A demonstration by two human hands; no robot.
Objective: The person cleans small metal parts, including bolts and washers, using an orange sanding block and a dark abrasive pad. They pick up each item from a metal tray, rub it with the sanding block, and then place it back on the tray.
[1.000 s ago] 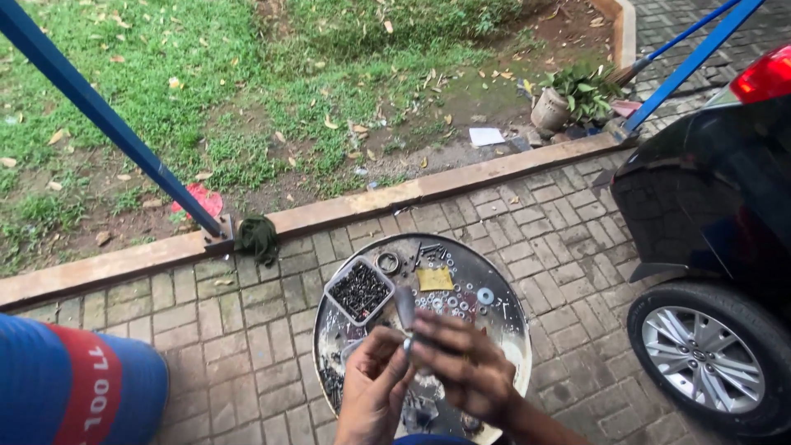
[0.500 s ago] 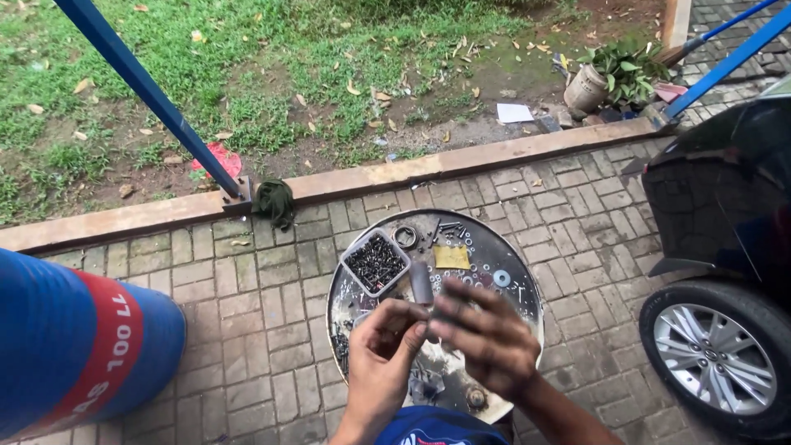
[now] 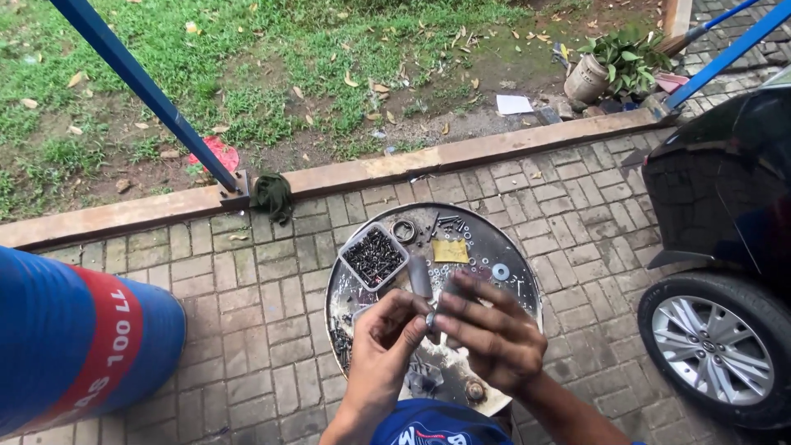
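Observation:
My left hand (image 3: 386, 344) and my right hand (image 3: 488, 331) meet over a round metal tray (image 3: 515, 284) that lies on the brick paving. Together their fingertips pinch a small metal part (image 3: 430, 320), too small to tell what kind. On the tray sit a square plastic box of dark screws (image 3: 375, 255), a grey metal sleeve (image 3: 420, 276), a yellow card (image 3: 450, 251), a metal ring (image 3: 404, 231), a washer (image 3: 500, 271) and loose bolts (image 3: 449, 222).
A blue drum with a red band (image 3: 74, 342) stands at left. A black car with an alloy wheel (image 3: 717, 346) is at right. A blue steel post (image 3: 144, 91) stands on the kerb by a dark rag (image 3: 272, 196). Grass and a potted plant (image 3: 610, 70) lie beyond.
The view has tilted down and shifted right slightly, so the tray sits lower in the frame. Both hands stay together over the tray, fingers working on the small part.

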